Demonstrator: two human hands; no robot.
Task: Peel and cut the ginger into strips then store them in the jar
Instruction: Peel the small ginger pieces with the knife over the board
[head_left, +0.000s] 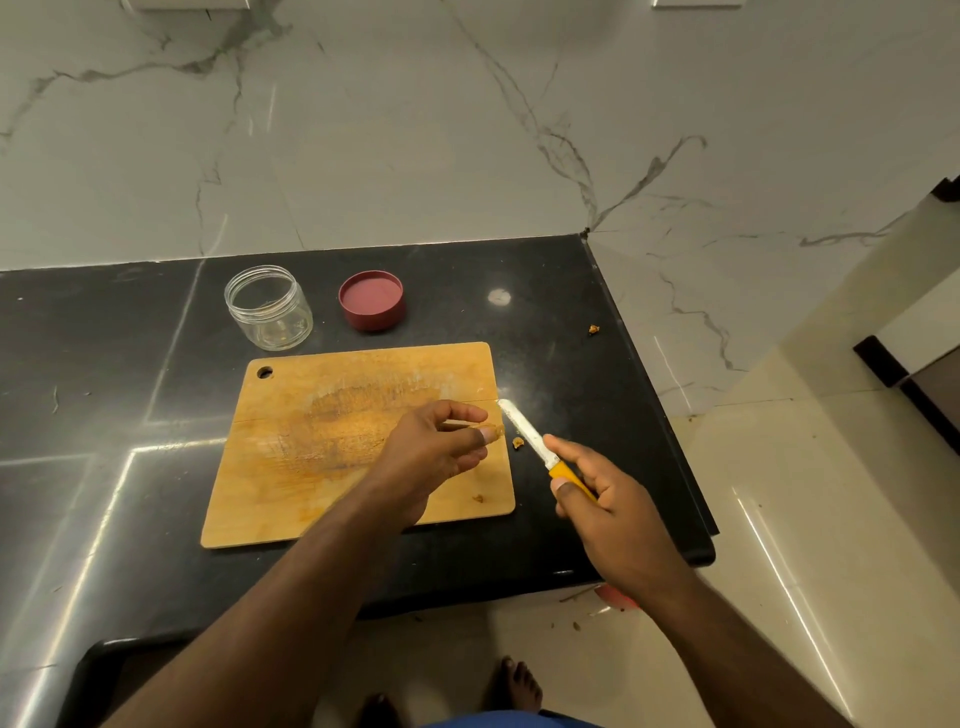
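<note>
Ginger: a small brownish piece (492, 431), mostly hidden, pinched at the tips of the left hand (441, 447); only its right end shows past the thumb.
Ginger's place: held over the right edge of the cutting board (311, 467), apparently just above it; I cannot tell whether it touches the wood.
Long axis: too little of the ginger shows to say for certain; the visible end points right, toward the blade.
Key relation: the knife (540, 449) lies just to the right of the ginger, its tip near the exposed end but apart from it. The blade runs from the right hand up and to the left, out past the board's right edge.
Nearer hand: the left hand already has the ginger; the right hand (618, 514) is near, with a narrow gap between blade and root.
Left grip: thumb and curled fingers pressed together on the ginger, a pinch, not a full fist.
Right grip: fingers wrapped round the yellow handle, forefinger laid along it toward the blade.
Step, as judged: peeling in hand, with the blade about to meet the root.
Peel scraps: one bit (518, 442) on the counter beneath the blade, one (478, 499) on the board below the left hand.
Jar: open, looks empty, (268, 306) well beyond the left hand, past the board's far edge.
Lid: red, (372, 300) upturned just right of the jar.
</note>
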